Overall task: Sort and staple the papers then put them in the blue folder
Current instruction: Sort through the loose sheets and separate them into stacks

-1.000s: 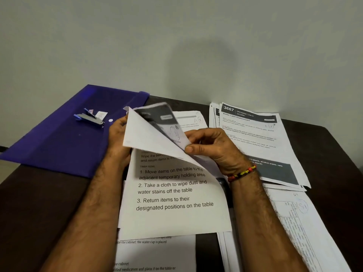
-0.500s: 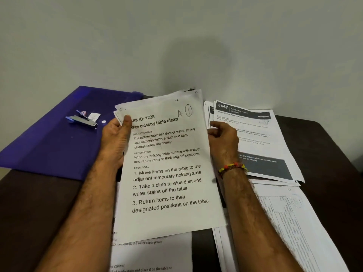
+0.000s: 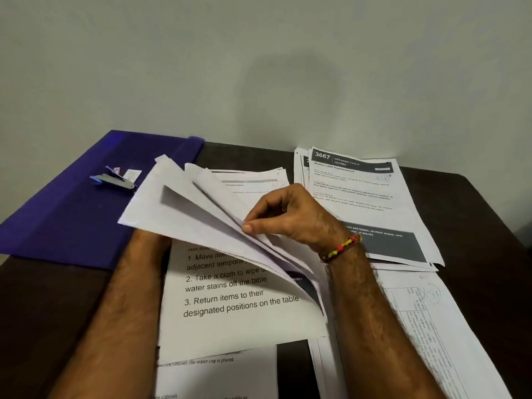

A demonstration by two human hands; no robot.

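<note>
A set of white papers (image 3: 239, 312), its top sheet printed with numbered steps, lies in front of me. My right hand (image 3: 293, 217) pinches several of its pages (image 3: 184, 214) between thumb and fingers and holds them fanned up and over to the left. My left forearm (image 3: 138, 269) reaches under those lifted pages, which hide the hand itself. The blue folder (image 3: 66, 214) lies flat at the far left of the table. A small blue and grey stapler (image 3: 113, 180) rests on it.
A pile headed 3667 (image 3: 368, 197) lies at the back right. More sheets (image 3: 426, 326) spread along the right, and another sheet (image 3: 216, 375) pokes out at the near edge. The dark table (image 3: 43, 298) stands against a plain wall.
Half a second ago both hands held the set upright with its front page flat. Now the set has dropped lower, and my right hand has fanned several pages over to the left.
</note>
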